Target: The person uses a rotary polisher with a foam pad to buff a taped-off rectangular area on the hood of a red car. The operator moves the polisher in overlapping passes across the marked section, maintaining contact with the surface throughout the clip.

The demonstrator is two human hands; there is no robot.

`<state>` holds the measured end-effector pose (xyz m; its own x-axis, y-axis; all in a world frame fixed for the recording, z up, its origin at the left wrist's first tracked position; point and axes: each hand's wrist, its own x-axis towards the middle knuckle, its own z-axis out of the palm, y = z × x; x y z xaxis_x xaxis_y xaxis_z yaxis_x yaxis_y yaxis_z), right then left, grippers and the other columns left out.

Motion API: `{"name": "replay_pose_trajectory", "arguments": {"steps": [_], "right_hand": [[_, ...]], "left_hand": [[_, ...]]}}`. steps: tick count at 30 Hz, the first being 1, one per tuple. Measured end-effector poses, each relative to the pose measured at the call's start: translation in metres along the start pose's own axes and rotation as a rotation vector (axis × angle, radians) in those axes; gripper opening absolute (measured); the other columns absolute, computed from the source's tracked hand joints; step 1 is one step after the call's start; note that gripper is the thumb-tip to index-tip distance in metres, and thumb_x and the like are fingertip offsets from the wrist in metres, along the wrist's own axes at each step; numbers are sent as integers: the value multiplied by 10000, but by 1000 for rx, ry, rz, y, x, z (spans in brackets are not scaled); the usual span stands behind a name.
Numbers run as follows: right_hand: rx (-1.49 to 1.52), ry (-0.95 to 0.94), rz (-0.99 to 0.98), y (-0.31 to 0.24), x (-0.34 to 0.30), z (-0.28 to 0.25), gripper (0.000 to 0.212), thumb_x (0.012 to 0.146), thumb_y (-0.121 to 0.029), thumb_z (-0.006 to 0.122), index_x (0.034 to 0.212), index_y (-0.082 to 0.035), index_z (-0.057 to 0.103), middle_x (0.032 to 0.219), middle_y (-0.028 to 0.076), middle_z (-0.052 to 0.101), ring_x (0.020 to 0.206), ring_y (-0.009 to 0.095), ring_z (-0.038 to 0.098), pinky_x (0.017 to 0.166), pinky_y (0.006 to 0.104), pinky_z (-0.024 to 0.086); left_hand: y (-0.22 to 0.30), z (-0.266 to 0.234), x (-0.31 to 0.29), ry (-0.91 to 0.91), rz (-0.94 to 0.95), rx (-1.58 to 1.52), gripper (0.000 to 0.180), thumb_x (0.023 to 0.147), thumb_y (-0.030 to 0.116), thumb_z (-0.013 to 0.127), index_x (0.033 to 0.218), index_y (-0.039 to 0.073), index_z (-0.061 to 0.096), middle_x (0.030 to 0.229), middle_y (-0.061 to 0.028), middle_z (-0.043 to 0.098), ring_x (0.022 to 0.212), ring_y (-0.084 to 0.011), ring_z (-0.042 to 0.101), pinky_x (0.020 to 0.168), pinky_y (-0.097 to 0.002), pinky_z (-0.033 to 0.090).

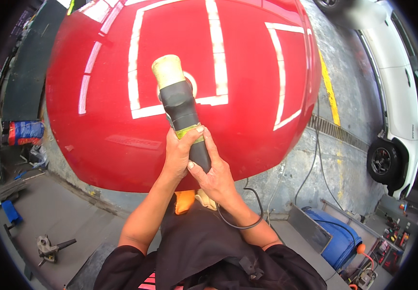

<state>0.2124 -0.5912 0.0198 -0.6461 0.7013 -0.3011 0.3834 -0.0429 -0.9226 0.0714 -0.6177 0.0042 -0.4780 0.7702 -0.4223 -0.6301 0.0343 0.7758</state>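
A power polisher [179, 104] with a black body, a yellow-green band and a cream-coloured head is held over a glossy red car hood [247, 130]. My left hand [176, 155] wraps its handle from the left, near the band. My right hand [215, 175] grips the handle's right side and rear end. Behind the head, part of a pale round pad shows; whether it touches the paint is hidden. A black cord [259, 212] loops around by my right forearm. At my waist hang an orange cloth [184, 201] and a cream cloth [205, 199].
White light strips reflect in the hood. To the right stands a white vehicle [399, 82], past a yellow floor line [329, 89] and a drain grate [339, 132]. Cables trail across the floor. A blue drum [332, 232] lies lower right; a blower-like tool [48, 250] sits lower left.
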Motion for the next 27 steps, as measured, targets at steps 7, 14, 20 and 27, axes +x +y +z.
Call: {"name": "replay_pose_trajectory", "arguments": {"steps": [7, 14, 20, 27], "right_hand": [[124, 204, 90, 15, -21, -75, 966, 975, -355, 750, 1752, -140, 219, 1177, 163, 736, 998, 205, 713, 884, 355, 586], [310, 317, 71, 29, -31, -83, 966, 992, -300, 746, 1740, -48, 189, 1298, 115, 656, 1051, 137, 656, 868, 283, 559], [176, 266, 57, 28, -31, -32, 983, 972, -387, 759, 1738, -77, 228, 1276, 153, 711, 1038, 206, 704, 882, 349, 580], [10, 2, 55, 2, -26, 13, 959, 962, -359, 760, 1747, -229, 225, 1375, 301, 684, 1264, 458, 692, 1026, 476, 568]], "left_hand": [[-38, 89, 17, -132, 0, -12, 412, 903, 162, 869, 1179, 43, 586, 1007, -39, 680, 877, -113, 669, 794, -300, 571], [-76, 109, 29, -192, 57, 143, 518, 870, 201, 883, 1240, 8, 578, 1064, -83, 704, 948, -169, 685, 863, -348, 583], [-41, 54, 7, -163, 15, 68, 386, 915, 195, 853, 1165, 48, 599, 998, -37, 673, 868, -116, 665, 775, -304, 572], [-20, -23, -20, -9, 2, 22, 312, 941, 173, 825, 1137, 46, 618, 972, -34, 688, 824, -100, 662, 737, -286, 560]]}}
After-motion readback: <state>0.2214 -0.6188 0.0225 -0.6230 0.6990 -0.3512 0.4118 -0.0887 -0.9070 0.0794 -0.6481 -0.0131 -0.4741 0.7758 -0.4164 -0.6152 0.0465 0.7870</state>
